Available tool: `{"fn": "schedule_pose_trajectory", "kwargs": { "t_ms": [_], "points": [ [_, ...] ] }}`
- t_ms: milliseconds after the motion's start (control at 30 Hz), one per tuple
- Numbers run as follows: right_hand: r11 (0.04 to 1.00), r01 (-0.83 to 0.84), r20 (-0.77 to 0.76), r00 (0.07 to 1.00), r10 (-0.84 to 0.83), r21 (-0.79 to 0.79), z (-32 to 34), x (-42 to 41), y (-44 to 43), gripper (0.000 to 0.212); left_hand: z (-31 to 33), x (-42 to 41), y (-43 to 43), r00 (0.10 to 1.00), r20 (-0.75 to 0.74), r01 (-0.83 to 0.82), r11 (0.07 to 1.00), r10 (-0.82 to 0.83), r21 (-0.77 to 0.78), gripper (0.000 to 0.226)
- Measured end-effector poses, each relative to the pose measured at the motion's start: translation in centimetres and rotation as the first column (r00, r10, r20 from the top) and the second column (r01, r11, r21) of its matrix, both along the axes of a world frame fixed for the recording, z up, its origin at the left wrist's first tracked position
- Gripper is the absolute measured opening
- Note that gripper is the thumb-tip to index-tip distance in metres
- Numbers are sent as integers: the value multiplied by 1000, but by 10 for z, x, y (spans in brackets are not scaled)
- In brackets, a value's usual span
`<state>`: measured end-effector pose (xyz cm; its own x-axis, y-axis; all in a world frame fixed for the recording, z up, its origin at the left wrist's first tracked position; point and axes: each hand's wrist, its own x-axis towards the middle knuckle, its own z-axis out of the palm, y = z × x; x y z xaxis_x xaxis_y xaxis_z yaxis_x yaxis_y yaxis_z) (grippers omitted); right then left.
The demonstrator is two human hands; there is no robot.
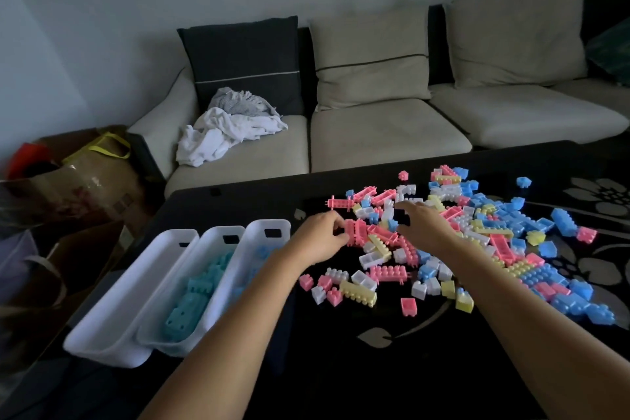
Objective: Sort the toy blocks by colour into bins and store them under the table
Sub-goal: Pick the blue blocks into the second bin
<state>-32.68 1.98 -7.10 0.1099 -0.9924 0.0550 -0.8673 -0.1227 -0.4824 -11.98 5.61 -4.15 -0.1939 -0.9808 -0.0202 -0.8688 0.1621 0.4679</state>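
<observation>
On the table, head view: the toy blocks (477, 232) are lying in a loose mixed pile of pink, blue, yellow and white across the right half of the dark table (341, 368).
Left hand: the left hand (318, 237) is gripping a clump of pink blocks (356, 232) at the pile's left edge, with thumb and curled fingers closing round it.
Right hand: the right hand (424, 220) is hovering over the far middle of the pile. Its fingers are arched and spread, a gap is showing between thumb and fingertips, and nothing is visibly held.
Bins: three white bins are standing side by side at the table's left. The left bin (112, 327) is showing no blocks, the middle bin (218, 235) is holding teal blocks (191, 297), and the right bin (269, 225) is holding blue blocks (262, 251) and is partly hidden by the left forearm.
Step in hand: the person is probably gathering pink pieces, most likely for the left bin.
Doing it well: the left hand should be lifting its clump clear before swinging left, so that yellow and white neighbours are not dragged along. The right hand should be picking only pink from the top.
Risk: joined pieces may be hiding another colour, so the clump is worth checking first.
</observation>
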Motion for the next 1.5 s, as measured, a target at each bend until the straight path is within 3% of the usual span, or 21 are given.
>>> {"fn": "schedule_pose_trajectory", "kwargs": {
  "t_ms": [200,333,433,633,767,833,967,1067,1233,1367,1500],
  "points": [
    [996,-73,-74,995,69,-57,-22,-6,-20,53,-27,-36,-64,995,-97,-35,999,35,-2,50],
    [978,-188,-184,968,170,-86,-32,11,-34,44,-36,-50,-99,992,-98,-93,991,84,-93,45],
    [981,-184,-238,957,165,-61,-41,20,-49,42,-36,-55,-127,993,-60,-110,988,104,-112,39],
    [988,-148,-240,962,133,-44,-49,26,-67,38,-38,-58,-168,985,40,-168,986,167,12,49],
    [977,-213,-205,957,207,-9,-57,15,-80,33,-44,-61,-179,963,153,-233,971,224,50,24],
    [975,-220,-224,952,209,-22,-56,11,-79,31,-46,-60,-181,957,128,-271,960,260,73,15],
    [981,-184,-216,962,167,-61,-49,6,-71,33,-45,-57,-178,967,60,-253,952,246,171,20],
    [986,-155,-139,979,146,-54,-41,4,-62,41,-40,-52,-171,957,-31,-282,953,287,113,40],
    [991,-129,-39,991,128,-44,-35,-3,-54,30,-30,-57,-157,958,-175,-236,971,227,-30,33],
    [998,-50,140,989,55,-43,-33,-18,-50,11,-30,-67,-150,983,-133,-143,985,130,-93,30],
    [999,37,371,928,-28,-19,-25,-37,-41,8,-34,-71,-150,972,-48,-230,973,229,-3,43]
  ]
}}
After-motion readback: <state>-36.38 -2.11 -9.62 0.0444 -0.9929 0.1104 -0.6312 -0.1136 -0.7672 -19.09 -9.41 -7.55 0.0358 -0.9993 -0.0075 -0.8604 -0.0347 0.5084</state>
